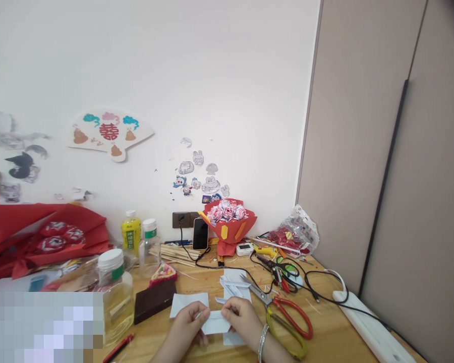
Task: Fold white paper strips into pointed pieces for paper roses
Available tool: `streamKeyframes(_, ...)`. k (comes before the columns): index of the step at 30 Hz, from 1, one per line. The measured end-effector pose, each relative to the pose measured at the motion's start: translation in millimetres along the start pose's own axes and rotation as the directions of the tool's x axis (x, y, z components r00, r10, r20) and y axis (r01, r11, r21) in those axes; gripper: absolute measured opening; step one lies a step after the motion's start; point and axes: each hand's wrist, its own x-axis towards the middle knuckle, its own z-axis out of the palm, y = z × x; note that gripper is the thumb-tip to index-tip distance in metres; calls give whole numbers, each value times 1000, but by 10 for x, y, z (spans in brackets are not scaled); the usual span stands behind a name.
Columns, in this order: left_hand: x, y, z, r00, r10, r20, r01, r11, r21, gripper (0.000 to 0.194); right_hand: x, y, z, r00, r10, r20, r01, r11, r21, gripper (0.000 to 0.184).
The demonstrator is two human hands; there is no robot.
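Observation:
A small piece of white paper (216, 326) is stretched between my two hands, just above the wooden table. Thumb and fingers of my left hand (192, 322) pinch its left edge. My right hand (242, 318), with a silver bangle (263, 343) at the wrist, pinches the right edge. Behind my left hand lies a white paper sheet (187, 301). Folded white paper strips (234, 286) rest on another sheet beyond my right hand. Open scissors (263, 295) with one red and one yellow handle lie just right of that hand, blades toward the strips.
A dark box (155, 301), a bottle of yellowish liquid (117, 312) and a red pen (118, 348) are at left. A red-wrapped paper flower bouquet (229, 222) and a phone (200, 233) stand by the wall. Black cables (306, 282) and a white power strip (371, 327) lie at right.

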Motion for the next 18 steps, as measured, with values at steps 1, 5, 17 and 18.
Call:
streamKeyframes(1,-2,2,4,1000,1,2,-1,1000,-5,41,-3,-3,-2,1000,-8,-5,7,1000,-13,24)
streamKeyframes(5,-10,-3,16,1000,14,2,-14,1000,-3,42,-20,-15,-1,999,-50,-22,48,995,-88,20)
streamKeyframes(17,-26,-101,118,998,49,44,-53,994,96,39,-6,12,90,989,-145,-14,132,932,-337,8)
streamKeyframes(18,-33,-87,121,998,39,45,-43,995,95,39,-16,-13,79,988,-152,-9,139,927,-349,9)
